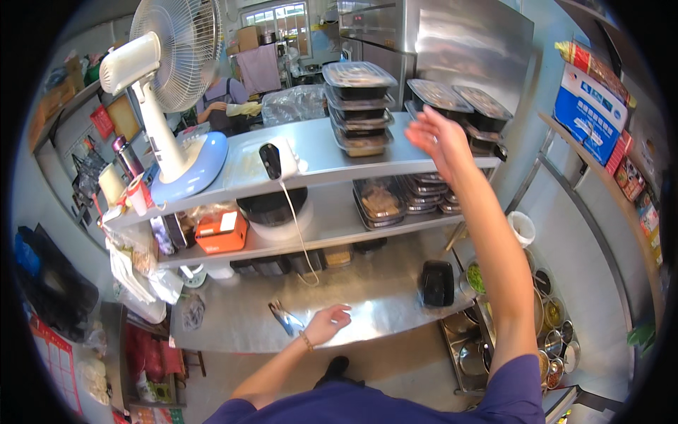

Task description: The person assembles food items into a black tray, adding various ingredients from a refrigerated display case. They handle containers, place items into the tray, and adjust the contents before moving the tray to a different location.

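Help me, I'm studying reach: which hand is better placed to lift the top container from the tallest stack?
Probably the right hand: it is raised just right of the tallest stack and looks empty, while the left hand is low, near the front edge of the counter.

The grey metal upper shelf (pixel 318 152) bears a white fan with a blue base (pixel 201 168) and stacked black plastic containers with clear lids (pixel 360 116). The grey metal lower shelf (pixel 333 225) holds an orange rectangular box (pixel 221 233). On the silvery metal counter (pixel 388 307) lie a black rectangular plastic tray (pixel 438 283) and a shiny metal utensil (pixel 286 318).
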The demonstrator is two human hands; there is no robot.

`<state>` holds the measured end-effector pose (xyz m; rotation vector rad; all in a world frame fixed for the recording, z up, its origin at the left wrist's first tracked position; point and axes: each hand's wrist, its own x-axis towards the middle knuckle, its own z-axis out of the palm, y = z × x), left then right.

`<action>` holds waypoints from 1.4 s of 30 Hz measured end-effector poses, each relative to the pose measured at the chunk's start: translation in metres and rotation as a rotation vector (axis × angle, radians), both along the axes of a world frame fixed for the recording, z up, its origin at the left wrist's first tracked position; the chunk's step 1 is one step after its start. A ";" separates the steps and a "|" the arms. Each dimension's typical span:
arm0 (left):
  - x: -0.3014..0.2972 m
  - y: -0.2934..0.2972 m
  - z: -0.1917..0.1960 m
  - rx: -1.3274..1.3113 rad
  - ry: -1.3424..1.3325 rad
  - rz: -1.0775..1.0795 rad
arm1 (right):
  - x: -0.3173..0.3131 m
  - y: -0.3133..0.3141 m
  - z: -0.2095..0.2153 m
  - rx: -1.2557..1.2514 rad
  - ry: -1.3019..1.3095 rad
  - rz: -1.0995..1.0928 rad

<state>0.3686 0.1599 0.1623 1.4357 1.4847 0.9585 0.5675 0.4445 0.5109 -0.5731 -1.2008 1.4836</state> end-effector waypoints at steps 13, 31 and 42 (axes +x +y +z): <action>-0.021 0.100 0.147 0.073 -1.328 -0.506 | -0.023 -0.058 -0.013 0.028 0.153 0.028; 0.037 -0.100 -0.019 -0.657 -1.874 -0.224 | -0.026 -0.226 -0.210 -0.269 -0.691 0.794; -0.088 -0.126 -0.042 -0.640 -1.889 -0.254 | -0.192 -0.250 -0.197 0.243 -0.849 0.841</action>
